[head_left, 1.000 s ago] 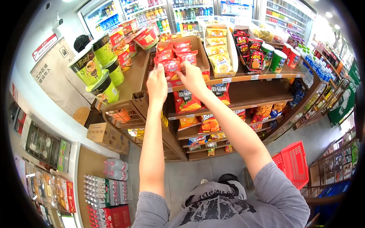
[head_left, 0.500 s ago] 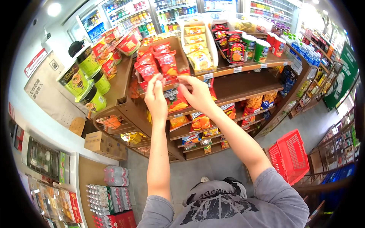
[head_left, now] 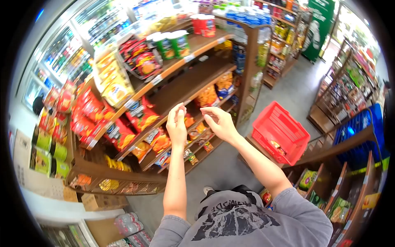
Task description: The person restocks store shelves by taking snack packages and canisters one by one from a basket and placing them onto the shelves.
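Note:
My left hand [head_left: 177, 128] is raised in front of the shelf, its fingers stretched upward and nothing in them. Beside it, a small gap apart, my right hand [head_left: 220, 124] has its fingers bent loosely inward and the thumb apart, also empty. Behind the hands, snack bags [head_left: 159, 140] fill the lower shelves of the brown shelf unit [head_left: 181, 84]. Red snack bags [head_left: 88, 109] lie at the left of the top shelf, near yellow packs [head_left: 116, 82]. To the right stands a red shopping basket [head_left: 263, 119] with a small packet [head_left: 278, 147] inside.
Green cans [head_left: 179, 44] and red cups [head_left: 204, 25] stand along the top shelf. Another rack [head_left: 337, 82] rises across the aisle. At lower right are snack compartments [head_left: 317, 185]; a cardboard box [head_left: 103, 201] and bottle packs [head_left: 128, 223] sit at lower left.
The view has swung to the right, so the red snack bags now lie farther left and the basket nearer the middle. Both hands are away from those bags and remain empty.

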